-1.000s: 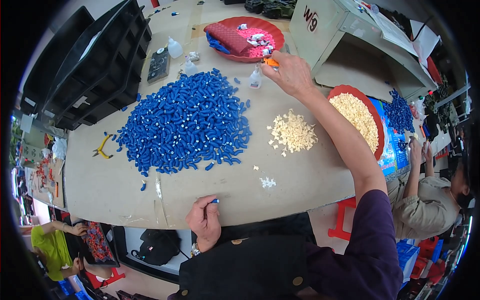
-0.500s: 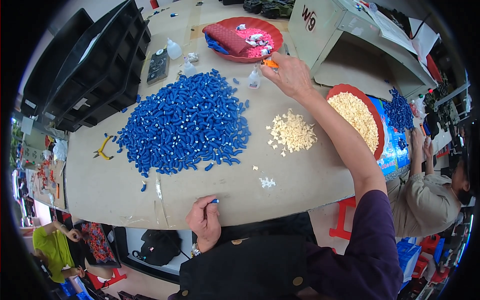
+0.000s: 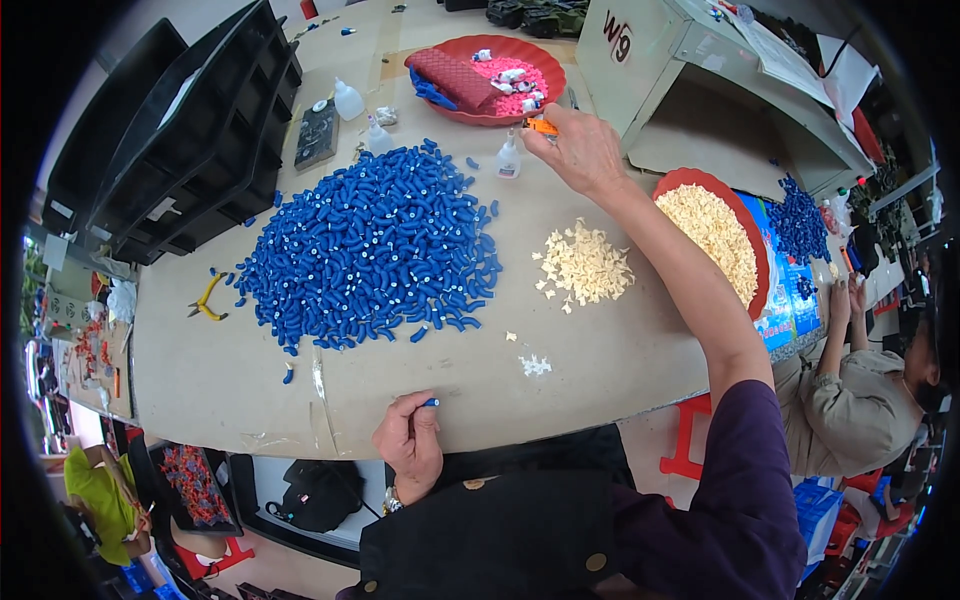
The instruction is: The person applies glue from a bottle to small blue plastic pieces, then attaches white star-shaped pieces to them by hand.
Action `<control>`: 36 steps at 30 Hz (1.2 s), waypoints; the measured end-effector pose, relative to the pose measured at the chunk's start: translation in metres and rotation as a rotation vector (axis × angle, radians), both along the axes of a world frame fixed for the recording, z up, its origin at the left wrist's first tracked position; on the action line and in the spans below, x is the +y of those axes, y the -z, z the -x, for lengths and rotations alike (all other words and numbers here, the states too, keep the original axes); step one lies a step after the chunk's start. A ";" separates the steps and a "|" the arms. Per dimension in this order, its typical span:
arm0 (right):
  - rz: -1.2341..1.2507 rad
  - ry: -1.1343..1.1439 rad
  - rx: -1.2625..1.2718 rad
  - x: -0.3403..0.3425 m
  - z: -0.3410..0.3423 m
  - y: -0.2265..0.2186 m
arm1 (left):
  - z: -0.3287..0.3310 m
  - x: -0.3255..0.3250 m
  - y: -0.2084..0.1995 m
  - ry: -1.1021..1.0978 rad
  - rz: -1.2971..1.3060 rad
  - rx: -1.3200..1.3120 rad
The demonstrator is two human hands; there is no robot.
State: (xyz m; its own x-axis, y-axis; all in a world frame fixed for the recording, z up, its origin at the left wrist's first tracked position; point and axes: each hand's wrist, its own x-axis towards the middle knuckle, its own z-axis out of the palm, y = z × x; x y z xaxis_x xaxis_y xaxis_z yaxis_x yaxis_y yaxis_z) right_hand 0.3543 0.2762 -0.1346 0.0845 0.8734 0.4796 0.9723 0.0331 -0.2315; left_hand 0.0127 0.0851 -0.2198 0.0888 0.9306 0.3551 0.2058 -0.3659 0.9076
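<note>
At the table's near edge my left hand [image 3: 409, 440] is closed, pinching a small blue curved piece [image 3: 431, 402] between thumb and fingers. My right arm stretches far across the table. There my right hand [image 3: 580, 150] is closed on an orange-handled tool [image 3: 541, 126], whose working end I cannot make out. Just below that tool stands a small clear squeeze bottle [image 3: 508, 160] with a narrow tip. A large heap of similar blue curved pieces [image 3: 370, 245] covers the table left of centre. Right of it lies a small pile of cream-coloured bits [image 3: 583, 263].
Black stacked crates [image 3: 190, 130] rise at the left. Yellow-handled pliers [image 3: 208, 298] lie near them. A red dish [image 3: 555, 75] with pink bits stands at the back; another red dish [image 3: 759, 262] holds cream bits under my right forearm's side. A grey metal cabinet [image 3: 640, 85] and a co-worker [image 3: 850, 400] are right.
Both my hands stay nearly where they were, with the same things in them. At the lower left, a person in yellow-green has shifted their arms.
</note>
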 end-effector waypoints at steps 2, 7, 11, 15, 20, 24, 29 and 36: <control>0.015 0.009 0.002 0.000 0.001 -0.001 | 0.000 0.000 -0.001 -0.002 0.003 -0.003; 0.021 0.011 -0.007 -0.001 0.002 -0.001 | 0.001 0.001 0.000 0.002 -0.012 0.013; 0.032 0.002 0.008 -0.002 0.002 -0.002 | 0.001 0.001 -0.001 0.000 -0.007 0.016; 0.030 0.008 0.011 -0.003 0.002 -0.002 | 0.001 0.000 0.000 -0.007 0.000 0.007; 0.025 0.005 0.018 -0.003 0.002 -0.002 | 0.000 0.000 -0.001 -0.009 0.004 0.008; 0.014 0.010 0.000 -0.002 0.001 -0.005 | 0.000 0.000 -0.002 -0.006 0.005 0.007; 0.047 0.036 0.004 -0.004 -0.001 -0.005 | 0.000 0.000 -0.001 -0.005 0.008 -0.002; 0.350 0.129 0.034 0.008 -0.020 0.020 | 0.000 -0.001 -0.001 -0.011 0.013 -0.013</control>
